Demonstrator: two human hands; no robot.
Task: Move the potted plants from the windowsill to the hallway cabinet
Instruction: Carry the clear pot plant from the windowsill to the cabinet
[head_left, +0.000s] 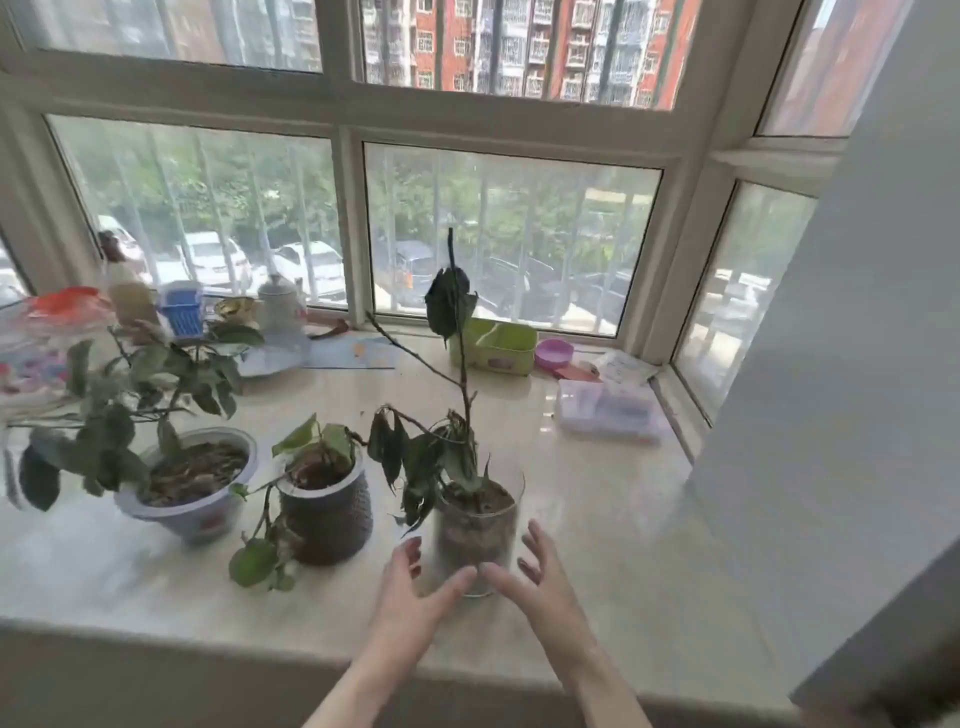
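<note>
Three potted plants stand in a row on the marble windowsill. On the right is a clear glass pot of soil with a tall thin stem and wilted dark leaves. A dark ribbed pot stands in the middle, and a wide pale blue pot with a leafy plant at the left. My left hand and my right hand are spread on either side of the glass pot, fingers apart, thumbs nearly meeting at its base. Neither hand grips it.
Along the window at the back of the sill are a green box, a pink dish, a clear plastic case, a white teapot, a blue basket and bottles. A grey wall closes the right side.
</note>
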